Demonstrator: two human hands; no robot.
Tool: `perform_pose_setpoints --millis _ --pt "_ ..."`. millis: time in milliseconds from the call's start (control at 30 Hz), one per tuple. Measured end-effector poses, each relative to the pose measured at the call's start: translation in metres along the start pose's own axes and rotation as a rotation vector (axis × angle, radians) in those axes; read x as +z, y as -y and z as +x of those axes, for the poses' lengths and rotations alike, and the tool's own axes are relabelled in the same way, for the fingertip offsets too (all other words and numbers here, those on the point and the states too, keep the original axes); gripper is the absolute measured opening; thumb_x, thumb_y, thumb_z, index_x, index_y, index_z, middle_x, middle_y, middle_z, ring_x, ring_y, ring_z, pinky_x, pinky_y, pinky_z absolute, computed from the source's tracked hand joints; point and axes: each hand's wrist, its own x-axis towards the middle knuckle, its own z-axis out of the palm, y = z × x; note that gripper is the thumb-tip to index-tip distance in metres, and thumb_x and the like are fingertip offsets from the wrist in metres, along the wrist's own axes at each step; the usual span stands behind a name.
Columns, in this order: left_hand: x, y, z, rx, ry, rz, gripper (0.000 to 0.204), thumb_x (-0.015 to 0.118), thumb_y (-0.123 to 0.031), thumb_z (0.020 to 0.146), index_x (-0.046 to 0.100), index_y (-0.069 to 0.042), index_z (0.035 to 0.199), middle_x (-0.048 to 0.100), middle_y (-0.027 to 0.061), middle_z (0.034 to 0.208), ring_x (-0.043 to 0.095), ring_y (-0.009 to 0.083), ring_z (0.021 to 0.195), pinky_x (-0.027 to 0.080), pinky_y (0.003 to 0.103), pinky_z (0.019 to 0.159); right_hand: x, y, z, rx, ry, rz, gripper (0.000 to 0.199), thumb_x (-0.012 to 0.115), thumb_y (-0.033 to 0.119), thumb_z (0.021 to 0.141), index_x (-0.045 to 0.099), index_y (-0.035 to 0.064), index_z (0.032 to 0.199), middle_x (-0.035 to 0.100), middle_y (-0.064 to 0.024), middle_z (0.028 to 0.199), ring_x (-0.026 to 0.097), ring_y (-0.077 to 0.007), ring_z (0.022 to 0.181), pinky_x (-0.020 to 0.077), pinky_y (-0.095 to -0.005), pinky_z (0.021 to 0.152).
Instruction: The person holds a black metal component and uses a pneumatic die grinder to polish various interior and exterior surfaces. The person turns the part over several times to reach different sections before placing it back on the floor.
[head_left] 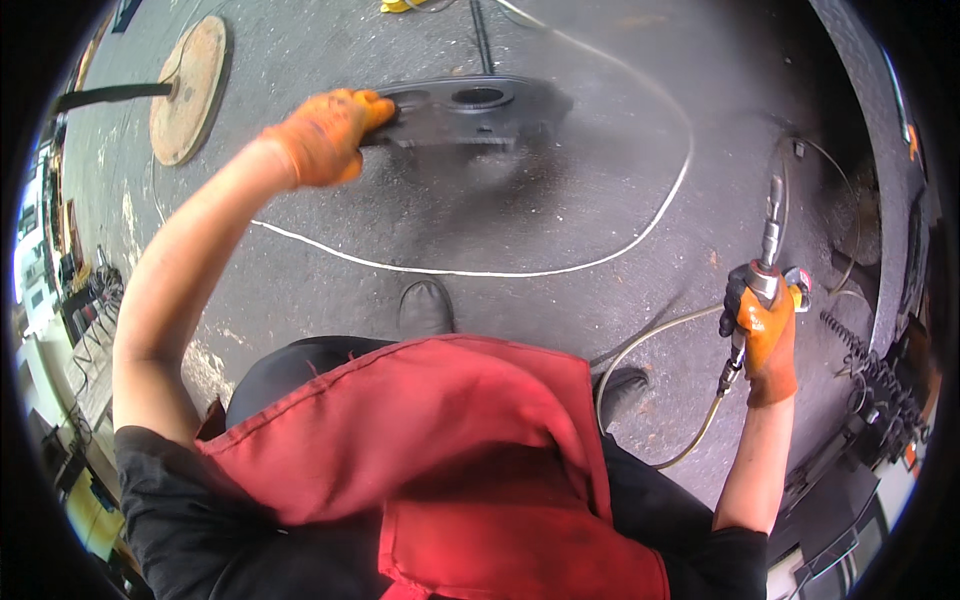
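Orange-gloved, both grips full

I can see the person's left hand (330, 138) closed on the left end of a dark metal part (455, 122), which extends rightward beyond the fingers, the left arm (190, 280) reaching forward. The right hand (765, 330) wraps round a metal tool (769, 245), nose pointing away.

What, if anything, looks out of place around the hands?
The white cord lies loose on the floor, curving between the left shoe and the dark panel in the left hand; trailing there, it looks untidy.
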Motion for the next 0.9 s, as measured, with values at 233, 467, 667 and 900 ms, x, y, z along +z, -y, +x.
perform_pose_setpoints --millis 233,467,667,900 --pt "-0.018 0.031 0.01 0.031 -0.167 0.051 0.057 0.074 -0.007 0.072 0.063 -0.007 0.128 0.065 0.0156 0.124 0.059 0.0358 0.122 0.047 0.048 0.105 0.02 -0.004 0.011 0.122 -0.014 -0.019 0.016 0.067 0.014 0.092 0.057 0.0026 0.098 0.057 -0.0022 0.075 0.053 -0.0111 0.058 0.0468 -0.0278 0.051" --pt "0.177 -0.01 -0.002 -1.148 -0.951 -0.428 0.126 0.088 -0.035 0.066 0.014 0.011 0.156 0.02 0.033 0.162 0.019 0.0467 0.151 0.011 0.051 0.127 0.034 0.005 0.039 0.117 0.045 0.03 0.015 0.064 0.015 0.094 0.056 0.0026 0.098 0.055 -0.0028 0.075 0.052 -0.0119 0.057 0.046 -0.0284 0.05" --pt "0.149 -0.037 0.032 -0.856 -1.152 -2.07 0.037 0.048 -0.032 0.101 0.055 -0.006 0.126 0.063 0.0062 0.122 0.059 0.026 0.112 0.047 0.041 0.1 0.043 0.031 0.039 0.065 0.085 -0.042 0.014 0.062 0.017 0.093 0.057 0.0049 0.094 0.053 -0.0009 0.072 0.053 -0.0121 0.056 0.0468 -0.0285 0.049" --pt "0.121 -0.078 0.016 -0.276 -1.106 -2.831 0.055 0.041 -0.045 0.106 0.051 -0.008 0.146 0.053 0.011 0.15 0.05 0.0318 0.138 0.039 0.051 0.117 0.031 0.037 0.023 0.054 -0.012 -0.026 0.015 0.066 0.012 0.09 0.057 0.0018 0.096 0.057 -0.0031 0.075 0.053 -0.0111 0.058 0.0473 -0.0283 0.051"
